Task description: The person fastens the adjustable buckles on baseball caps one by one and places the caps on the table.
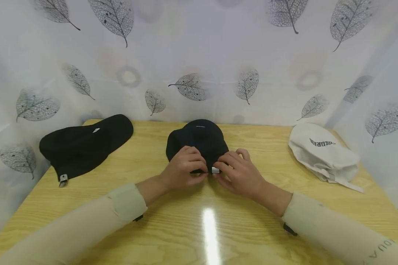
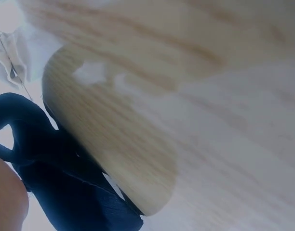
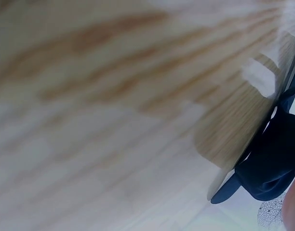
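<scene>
A dark navy cap [image 1: 200, 138] lies at the middle of the table toward its far side, its brim pointing away from me. My left hand [image 1: 187, 167] pinches the near edge of the cap at its back strap. On the other side of the strap, my right hand [image 1: 240, 173] pinches the same edge beside a small white label [image 1: 215, 170]. The fingertips of both hands nearly meet there. The left wrist view shows part of the cap [image 2: 75, 192] next to the left hand [image 2: 7, 197]; the right wrist view shows it [image 3: 270, 159] near the right hand [image 3: 293, 204].
A black cap [image 1: 79, 147] lies at the left of the wooden table [image 1: 172, 235], its strap end hanging toward the near side. At the right rests an off-white cap [image 1: 321, 149] with dark lettering. A leaf-patterned cloth [image 1: 215, 44] stands behind the table and along its sides.
</scene>
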`<state>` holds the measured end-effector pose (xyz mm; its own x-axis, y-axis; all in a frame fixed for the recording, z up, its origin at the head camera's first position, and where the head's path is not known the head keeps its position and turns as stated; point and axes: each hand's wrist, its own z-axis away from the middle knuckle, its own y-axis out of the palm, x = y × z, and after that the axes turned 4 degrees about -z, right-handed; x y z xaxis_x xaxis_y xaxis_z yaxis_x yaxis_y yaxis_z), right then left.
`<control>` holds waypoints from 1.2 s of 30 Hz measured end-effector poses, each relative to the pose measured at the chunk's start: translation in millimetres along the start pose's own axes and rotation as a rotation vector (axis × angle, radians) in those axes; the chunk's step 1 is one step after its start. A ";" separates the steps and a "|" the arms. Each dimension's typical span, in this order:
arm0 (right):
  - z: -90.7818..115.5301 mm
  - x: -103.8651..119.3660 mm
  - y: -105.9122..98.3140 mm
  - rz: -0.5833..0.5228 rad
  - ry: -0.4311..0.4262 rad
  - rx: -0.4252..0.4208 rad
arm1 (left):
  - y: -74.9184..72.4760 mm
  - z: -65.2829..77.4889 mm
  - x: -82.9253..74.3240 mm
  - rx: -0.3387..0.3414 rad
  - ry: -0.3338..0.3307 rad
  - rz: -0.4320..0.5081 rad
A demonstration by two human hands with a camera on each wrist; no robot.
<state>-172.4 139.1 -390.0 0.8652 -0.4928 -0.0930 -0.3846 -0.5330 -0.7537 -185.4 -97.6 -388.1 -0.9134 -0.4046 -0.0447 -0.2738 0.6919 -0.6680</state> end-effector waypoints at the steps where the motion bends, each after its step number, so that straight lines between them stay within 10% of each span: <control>1: 0.0 -0.3 0.4 -0.002 -0.003 -0.003 | 0.0 0.2 0.1 0.001 -0.001 0.006; 36: 1.9 -0.8 -2.8 0.045 0.027 0.021 | 5.8 -3.3 -2.4 0.039 -0.098 -0.022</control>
<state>-171.5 142.3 -389.1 0.8381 -0.5344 -0.1093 -0.4153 -0.4953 -0.7630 -185.8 -90.6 -389.3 -0.8727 -0.4777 -0.1008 -0.2802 0.6591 -0.6979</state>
